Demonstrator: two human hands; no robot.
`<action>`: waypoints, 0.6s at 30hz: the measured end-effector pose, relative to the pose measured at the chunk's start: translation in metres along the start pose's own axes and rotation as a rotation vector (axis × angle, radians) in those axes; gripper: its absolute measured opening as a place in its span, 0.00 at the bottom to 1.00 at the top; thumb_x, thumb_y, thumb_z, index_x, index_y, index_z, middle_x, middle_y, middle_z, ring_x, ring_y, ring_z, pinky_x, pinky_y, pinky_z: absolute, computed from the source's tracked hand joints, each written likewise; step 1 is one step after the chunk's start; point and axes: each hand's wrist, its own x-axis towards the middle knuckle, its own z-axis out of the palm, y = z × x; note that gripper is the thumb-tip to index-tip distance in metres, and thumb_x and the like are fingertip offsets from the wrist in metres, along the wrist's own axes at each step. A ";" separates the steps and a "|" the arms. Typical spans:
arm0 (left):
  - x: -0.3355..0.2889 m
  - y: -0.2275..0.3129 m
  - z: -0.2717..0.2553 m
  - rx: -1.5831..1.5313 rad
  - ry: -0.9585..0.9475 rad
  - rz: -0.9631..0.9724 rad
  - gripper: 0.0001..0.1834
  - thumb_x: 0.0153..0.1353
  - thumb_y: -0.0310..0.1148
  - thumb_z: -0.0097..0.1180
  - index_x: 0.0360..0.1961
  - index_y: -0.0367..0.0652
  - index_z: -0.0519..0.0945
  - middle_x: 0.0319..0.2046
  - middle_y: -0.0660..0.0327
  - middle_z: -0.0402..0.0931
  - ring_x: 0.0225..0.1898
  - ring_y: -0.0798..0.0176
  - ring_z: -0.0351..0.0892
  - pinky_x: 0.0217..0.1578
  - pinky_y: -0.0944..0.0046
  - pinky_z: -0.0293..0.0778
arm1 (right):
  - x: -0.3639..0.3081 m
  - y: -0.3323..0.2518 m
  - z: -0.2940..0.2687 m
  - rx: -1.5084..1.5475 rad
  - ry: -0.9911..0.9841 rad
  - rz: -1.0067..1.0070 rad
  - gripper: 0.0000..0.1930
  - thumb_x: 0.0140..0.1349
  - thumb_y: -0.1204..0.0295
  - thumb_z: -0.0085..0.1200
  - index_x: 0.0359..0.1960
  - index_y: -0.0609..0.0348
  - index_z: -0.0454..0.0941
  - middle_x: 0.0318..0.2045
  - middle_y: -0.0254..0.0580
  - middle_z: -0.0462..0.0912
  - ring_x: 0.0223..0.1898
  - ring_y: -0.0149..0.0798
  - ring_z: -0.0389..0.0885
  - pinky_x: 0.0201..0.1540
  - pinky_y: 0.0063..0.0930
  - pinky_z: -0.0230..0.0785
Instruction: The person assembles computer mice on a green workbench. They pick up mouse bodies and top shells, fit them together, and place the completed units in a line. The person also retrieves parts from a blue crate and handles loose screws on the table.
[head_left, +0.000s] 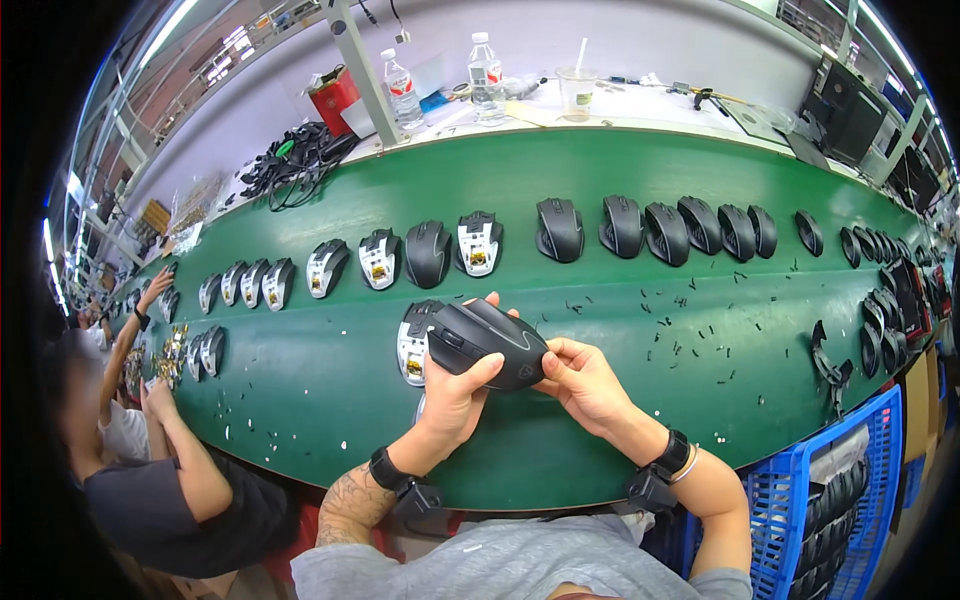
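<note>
Left grip [456, 398] is clasping the curved, matte-black mouse [492, 342] across its sides, right grip [590, 388] is pinching its rounded rear!

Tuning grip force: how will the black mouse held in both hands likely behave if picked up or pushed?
The black mouse is probably stiff: it shows no sag between the left hand and right hand. Smooth-looking and curved on top, it could be somewhat slippery. Set down, its low, broad shape should make it slide rather than roll.
</note>
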 end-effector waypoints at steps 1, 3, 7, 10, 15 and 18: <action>0.000 -0.002 -0.001 0.000 -0.005 0.007 0.35 0.48 0.22 0.60 0.58 0.40 0.59 0.59 0.56 0.60 0.59 0.56 0.63 0.57 0.53 0.65 | 0.001 0.002 -0.002 0.005 -0.002 -0.012 0.10 0.62 0.68 0.53 0.38 0.63 0.74 0.36 0.37 0.79 0.39 0.27 0.77 0.44 0.23 0.72; -0.001 -0.003 -0.001 -0.007 -0.006 0.017 0.35 0.48 0.22 0.60 0.58 0.40 0.59 0.58 0.56 0.61 0.58 0.56 0.64 0.57 0.54 0.65 | 0.001 0.006 -0.006 -0.021 -0.005 -0.041 0.09 0.62 0.69 0.53 0.37 0.63 0.74 0.36 0.37 0.79 0.38 0.27 0.77 0.43 0.22 0.72; -0.001 -0.002 -0.003 0.080 -0.028 -0.055 0.31 0.52 0.30 0.56 0.58 0.41 0.62 0.56 0.57 0.65 0.57 0.56 0.66 0.58 0.55 0.64 | 0.001 0.003 -0.007 -0.056 0.006 -0.026 0.08 0.61 0.70 0.53 0.37 0.62 0.74 0.35 0.37 0.79 0.38 0.26 0.77 0.42 0.21 0.72; 0.002 0.005 -0.010 -0.102 0.052 -0.216 0.26 0.57 0.42 0.49 0.55 0.42 0.65 0.53 0.56 0.69 0.55 0.57 0.68 0.57 0.56 0.64 | 0.003 -0.003 -0.010 -0.165 0.011 -0.034 0.09 0.61 0.70 0.54 0.37 0.63 0.75 0.34 0.36 0.79 0.38 0.26 0.77 0.42 0.22 0.72; 0.010 0.002 -0.014 -0.113 0.180 -0.299 0.24 0.63 0.49 0.40 0.52 0.42 0.68 0.52 0.56 0.70 0.53 0.58 0.70 0.56 0.56 0.64 | 0.002 -0.006 0.002 -0.359 0.092 -0.260 0.18 0.54 0.70 0.62 0.45 0.63 0.74 0.44 0.44 0.76 0.43 0.31 0.76 0.44 0.25 0.72; 0.008 -0.006 -0.019 -0.142 0.276 -0.329 0.25 0.64 0.50 0.40 0.53 0.42 0.67 0.52 0.56 0.70 0.53 0.58 0.70 0.57 0.56 0.64 | 0.000 -0.016 0.012 -0.855 0.061 -0.583 0.28 0.45 0.69 0.68 0.49 0.63 0.73 0.49 0.47 0.74 0.46 0.37 0.77 0.45 0.27 0.72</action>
